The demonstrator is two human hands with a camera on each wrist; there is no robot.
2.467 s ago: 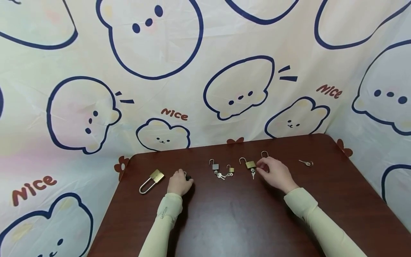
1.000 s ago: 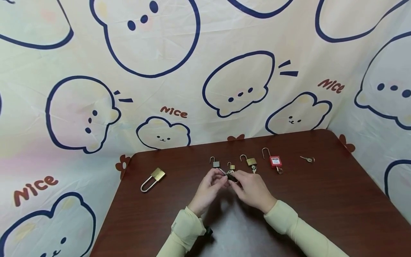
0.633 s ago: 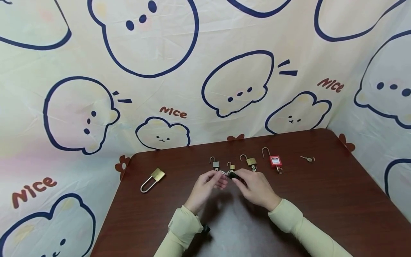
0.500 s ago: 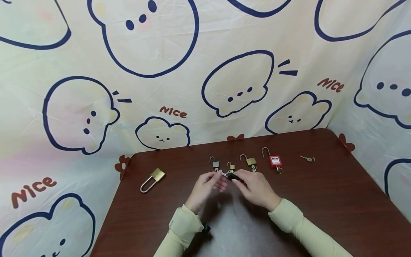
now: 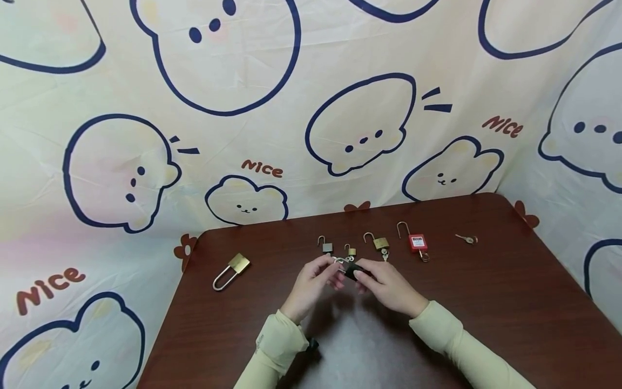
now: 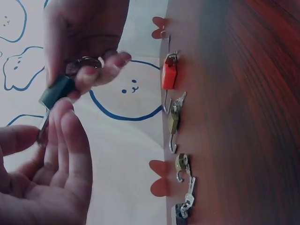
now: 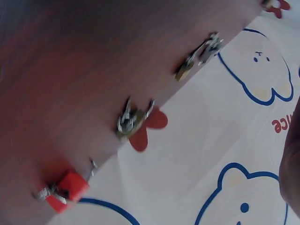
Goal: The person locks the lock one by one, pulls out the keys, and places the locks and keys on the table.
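Note:
Over the middle of the brown table (image 5: 486,302) my two hands meet round a small black padlock (image 5: 352,268). My right hand (image 5: 360,273) grips its dark body (image 6: 56,92), and a key ring (image 6: 87,61) sits by that hand's fingers. My left hand (image 5: 333,267) pinches the metal part (image 6: 43,129) that sticks out of the body, between thumb and forefinger (image 6: 60,123). The padlock is held a little above the table. In the right wrist view only an edge of my right hand (image 7: 291,164) shows.
Behind my hands lies a row: a small silver padlock (image 5: 325,246), a small brass padlock (image 5: 351,251), a brass padlock with a key (image 5: 379,244), a red padlock (image 5: 416,241) and a loose key (image 5: 467,239). A long-shackle brass padlock (image 5: 231,270) lies at the left.
My hands were apart 2.5 s ago, the left by the black padlock, the right at the red one. They have since come together at the centre and barely moved in the last second.

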